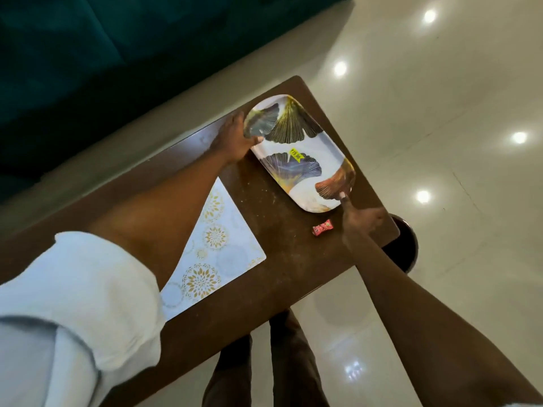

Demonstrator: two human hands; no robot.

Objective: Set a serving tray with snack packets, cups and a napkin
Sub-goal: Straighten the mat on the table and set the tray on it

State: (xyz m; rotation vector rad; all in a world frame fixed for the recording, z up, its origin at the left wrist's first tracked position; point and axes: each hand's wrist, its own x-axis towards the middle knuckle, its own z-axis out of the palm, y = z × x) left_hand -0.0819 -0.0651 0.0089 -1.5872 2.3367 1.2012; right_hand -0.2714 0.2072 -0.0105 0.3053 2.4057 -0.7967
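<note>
Brown table (279, 274), patterned placemat (211, 254), teal sofa (73, 54)

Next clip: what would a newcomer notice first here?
The leaf-patterned oval tray on the brown table, held at both ends: left hand at the far end, right hand at the near one. A small red packet lies beside the right hand, and a gold-printed mat under the left arm.

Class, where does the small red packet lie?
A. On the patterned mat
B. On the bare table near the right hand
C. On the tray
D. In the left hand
B: the red packet lies on the table, off the tray, beside the right hand.
</note>
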